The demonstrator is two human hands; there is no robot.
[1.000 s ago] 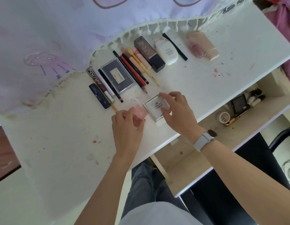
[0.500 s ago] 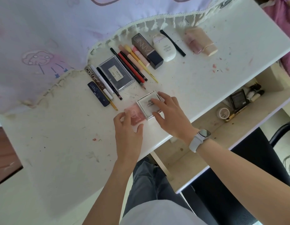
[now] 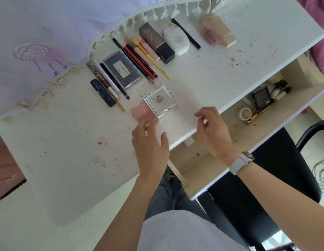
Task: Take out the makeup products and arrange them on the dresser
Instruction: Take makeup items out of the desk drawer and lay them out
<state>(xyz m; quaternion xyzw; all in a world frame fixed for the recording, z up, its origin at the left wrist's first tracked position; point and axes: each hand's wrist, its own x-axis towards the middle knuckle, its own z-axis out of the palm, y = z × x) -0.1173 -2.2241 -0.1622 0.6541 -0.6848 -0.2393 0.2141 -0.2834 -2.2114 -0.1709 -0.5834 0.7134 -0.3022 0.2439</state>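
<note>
both hands have pulled back off the compacts since 0.5 s ago. left hand [image 3: 150, 142] and right hand [image 3: 214, 131] hover with open, empty grips. white square compact [image 3: 160, 101] touches pink compact [image 3: 142, 112] near the worktop [image 3: 230, 73] edge. risk: reaching right to the drawer [image 3: 221, 160] for the leftover items, a wrist could knock either one off.

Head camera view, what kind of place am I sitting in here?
Most likely a bedroom dressing table. Makeup lies in rows on the stained white dresser top: coloured pencils, a grey rectangular palette, a square white compact. An open pull-out drawer holds more cosmetics, and a black chair sits below.
</note>
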